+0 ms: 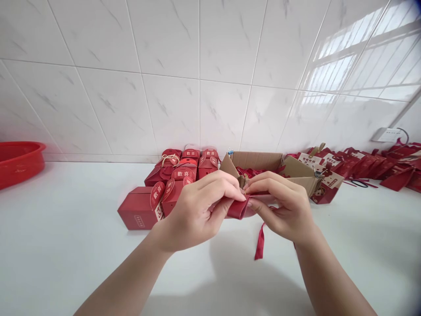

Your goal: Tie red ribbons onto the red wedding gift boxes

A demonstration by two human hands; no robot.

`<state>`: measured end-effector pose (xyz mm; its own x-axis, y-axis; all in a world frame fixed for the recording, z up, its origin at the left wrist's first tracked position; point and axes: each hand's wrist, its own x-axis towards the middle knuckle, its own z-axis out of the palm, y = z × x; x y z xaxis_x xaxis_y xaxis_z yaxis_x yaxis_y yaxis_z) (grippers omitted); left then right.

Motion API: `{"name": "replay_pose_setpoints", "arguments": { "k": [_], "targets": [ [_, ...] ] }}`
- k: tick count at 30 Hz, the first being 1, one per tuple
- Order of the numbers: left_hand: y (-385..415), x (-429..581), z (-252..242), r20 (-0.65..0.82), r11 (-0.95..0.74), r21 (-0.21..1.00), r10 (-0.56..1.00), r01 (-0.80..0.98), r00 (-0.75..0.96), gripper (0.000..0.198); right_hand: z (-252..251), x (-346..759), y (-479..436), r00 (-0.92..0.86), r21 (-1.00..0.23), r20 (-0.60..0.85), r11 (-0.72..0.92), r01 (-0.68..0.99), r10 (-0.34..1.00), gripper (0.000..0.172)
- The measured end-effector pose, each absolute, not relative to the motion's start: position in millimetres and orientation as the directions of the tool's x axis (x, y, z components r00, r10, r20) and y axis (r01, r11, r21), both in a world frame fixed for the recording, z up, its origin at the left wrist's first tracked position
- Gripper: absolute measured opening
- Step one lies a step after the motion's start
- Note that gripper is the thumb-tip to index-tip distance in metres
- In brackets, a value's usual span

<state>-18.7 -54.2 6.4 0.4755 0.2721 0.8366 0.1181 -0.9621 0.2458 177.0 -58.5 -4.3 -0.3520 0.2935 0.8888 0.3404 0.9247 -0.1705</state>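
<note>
In front of the cardboard box, my left hand and my right hand meet over a small folded red piece. Thumb and fingers of each hand are pinched together at its upper edge. The piece looks smooth and glossy; most of it is hidden by my hands, so its exact kind does not show. A red ribbon hangs below my right hand. To the left of my left hand stand several red gift boxes with rounded lids and printed lettering, one tied with a pale string.
An open cardboard box with red material inside sits against the tiled wall. Red printed bags and many folded red packages line the right side. A red plastic basin stands at far left on the white table.
</note>
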Motion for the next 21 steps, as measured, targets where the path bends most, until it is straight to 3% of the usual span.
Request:
{"name": "replay_pose_setpoints", "arguments": {
  "k": [5,15,21],
  "targets": [
    [-54,-20,4,0.836,-0.965,0.236,0.260,0.113,0.482,0.025,-5,173,-58,-0.332,-0.146,0.906,0.928,0.342,0.265,0.009],
    [-54,-24,13,0.741,-0.904,0.414,0.403,0.106,0.537,0.016,-13,171,-51,-0.352,-0.117,0.911,0.954,0.277,0.214,0.020],
    [-56,-24,18,0.708,-0.908,0.391,0.400,0.149,0.581,0.032,-11,173,-54,-0.434,-0.044,0.890,0.973,0.227,0.142,0.020]
  ]
}}
